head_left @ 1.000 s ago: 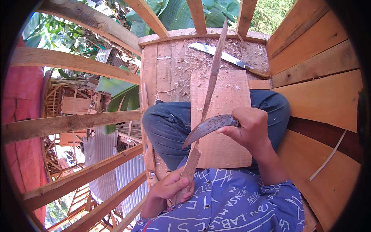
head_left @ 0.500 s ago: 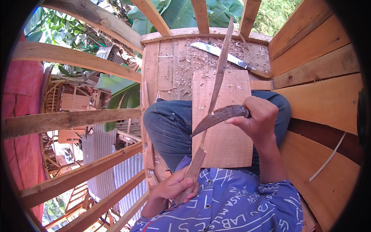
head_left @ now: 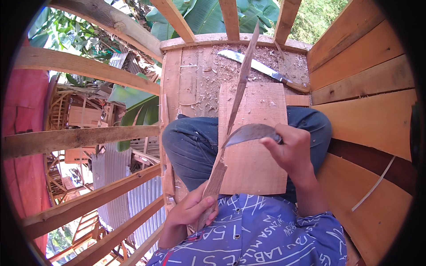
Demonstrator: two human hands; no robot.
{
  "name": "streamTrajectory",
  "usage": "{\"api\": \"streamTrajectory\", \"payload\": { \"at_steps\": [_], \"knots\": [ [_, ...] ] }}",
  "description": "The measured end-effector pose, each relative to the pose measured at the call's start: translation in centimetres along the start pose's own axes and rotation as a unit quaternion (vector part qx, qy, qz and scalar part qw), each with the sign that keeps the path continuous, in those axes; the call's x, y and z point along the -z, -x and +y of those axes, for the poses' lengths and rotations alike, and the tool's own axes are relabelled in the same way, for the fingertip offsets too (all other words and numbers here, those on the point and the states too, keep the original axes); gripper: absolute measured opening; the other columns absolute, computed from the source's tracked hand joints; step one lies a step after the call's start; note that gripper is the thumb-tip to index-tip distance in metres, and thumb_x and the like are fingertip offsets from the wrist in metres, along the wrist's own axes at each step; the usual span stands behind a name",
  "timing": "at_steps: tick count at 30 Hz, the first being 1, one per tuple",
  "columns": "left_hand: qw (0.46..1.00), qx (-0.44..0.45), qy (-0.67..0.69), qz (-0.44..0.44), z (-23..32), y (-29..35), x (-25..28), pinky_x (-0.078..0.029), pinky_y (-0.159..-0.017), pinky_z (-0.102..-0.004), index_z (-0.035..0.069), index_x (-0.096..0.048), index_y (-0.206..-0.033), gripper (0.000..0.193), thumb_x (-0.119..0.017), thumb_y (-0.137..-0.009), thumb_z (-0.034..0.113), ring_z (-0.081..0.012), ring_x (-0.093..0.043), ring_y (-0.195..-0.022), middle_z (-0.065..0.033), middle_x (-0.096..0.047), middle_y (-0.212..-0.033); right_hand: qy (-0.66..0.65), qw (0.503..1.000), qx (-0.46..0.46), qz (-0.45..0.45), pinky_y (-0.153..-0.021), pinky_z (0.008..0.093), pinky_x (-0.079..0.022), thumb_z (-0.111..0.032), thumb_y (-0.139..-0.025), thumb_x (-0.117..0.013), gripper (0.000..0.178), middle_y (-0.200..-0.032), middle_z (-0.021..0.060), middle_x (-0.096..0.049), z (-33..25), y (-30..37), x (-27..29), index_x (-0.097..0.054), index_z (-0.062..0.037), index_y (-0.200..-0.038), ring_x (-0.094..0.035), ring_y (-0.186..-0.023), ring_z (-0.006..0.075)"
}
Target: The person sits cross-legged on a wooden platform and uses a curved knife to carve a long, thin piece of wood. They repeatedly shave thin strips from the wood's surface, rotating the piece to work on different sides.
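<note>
One long brown wooden stick (head_left: 238, 95) crosses flat tan wooden board (head_left: 259, 173). Left hand (head_left: 191, 210), near-left of board: fingers clamped round thick end. Right hand (head_left: 292, 148), over board, clasps curved grey metal knife (head_left: 255, 132).

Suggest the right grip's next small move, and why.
Likely a short, light shaving stroke with the curved knife, held in the right grip. The blade's end is at the wooden stick, near a rough step where it narrows, and the left grip holds the thicker end. Contact is unclear.
</note>
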State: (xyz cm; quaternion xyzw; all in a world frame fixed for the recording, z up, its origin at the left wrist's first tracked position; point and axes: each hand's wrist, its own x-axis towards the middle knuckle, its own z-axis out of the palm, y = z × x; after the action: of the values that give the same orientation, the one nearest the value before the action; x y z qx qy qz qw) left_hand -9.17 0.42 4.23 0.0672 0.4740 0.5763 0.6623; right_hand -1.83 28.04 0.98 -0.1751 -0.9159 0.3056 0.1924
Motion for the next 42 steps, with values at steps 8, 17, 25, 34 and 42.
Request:
{"api": "streamTrajectory", "payload": {
  "at_steps": [8,17,25,34,42],
  "knots": [
    [0.992,0.018,-0.122,0.025,1.0,0.2,-1.9,-0.043,-0.051,-0.0233,-0.004,-0.026,-0.129,0.047,-0.038,-0.1,0.031,-0.0101,-0.052,-0.056,-0.0048,-0.053,-0.069,0.055,0.994,0.075,0.052,-0.04,0.0332,-0.036,-0.065,-0.067,-0.066,0.062,-0.048,0.0064,-0.042,0.6,-1.0,-0.6,-0.045,-0.0086,-0.054,-0.048,-0.041,0.0239],
    [0.992,0.014,-0.128,0.014,0.7,0.4,-2.0,-0.042,-0.052,-0.0229,-0.004,-0.024,-0.134,0.049,-0.037,-0.101,0.029,-0.0095,-0.051,-0.056,-0.0038,-0.053,-0.068,0.079,0.985,0.095,0.116,-0.04,0.0332,-0.033,-0.068,-0.061,-0.067,0.066,-0.048,0.0073,-0.037,1.8,-2.2,-0.3,-0.042,-0.0071,-0.053,-0.044,-0.042,0.0246],
    [0.987,0.039,-0.141,-0.073,0.0,0.1,-1.7,-0.042,-0.053,-0.0237,-0.003,-0.026,-0.133,0.045,-0.037,-0.101,0.027,-0.01,-0.049,-0.057,-0.0037,-0.05,-0.068,-0.01,0.972,-0.145,0.187,-0.045,0.0344,-0.033,-0.052,-0.08,-0.065,0.058,-0.049,0.0128,-0.041,5.7,-3.5,0.8,-0.054,0.0033,-0.067,-0.039,-0.044,0.0286],
    [1.0,-0.001,-0.003,0.018,0.1,0.0,0.0,-0.044,-0.052,-0.0237,-0.001,-0.016,-0.139,0.053,-0.037,-0.101,0.028,-0.0118,-0.051,-0.056,-0.0076,-0.051,-0.069,-0.011,0.999,0.039,0.004,-0.043,0.0373,-0.037,-0.047,-0.083,-0.062,0.05,-0.053,0.0111,-0.048,0.4,0.5,-1.6,-0.048,-0.0046,-0.061,-0.052,-0.048,0.0297],
    [0.998,0.014,-0.067,-0.012,0.3,-0.2,-1.6,-0.042,-0.052,-0.0231,-0.002,-0.02,-0.137,0.048,-0.035,-0.101,0.027,-0.0107,-0.05,-0.055,-0.0054,-0.051,-0.069,0.046,0.988,0.102,0.102,-0.041,0.0335,-0.036,-0.06,-0.074,-0.062,0.058,-0.051,0.007,-0.038,1.0,-1.9,-1.6,-0.044,-0.0075,-0.058,-0.045,-0.043,0.0257]
  ]
}}
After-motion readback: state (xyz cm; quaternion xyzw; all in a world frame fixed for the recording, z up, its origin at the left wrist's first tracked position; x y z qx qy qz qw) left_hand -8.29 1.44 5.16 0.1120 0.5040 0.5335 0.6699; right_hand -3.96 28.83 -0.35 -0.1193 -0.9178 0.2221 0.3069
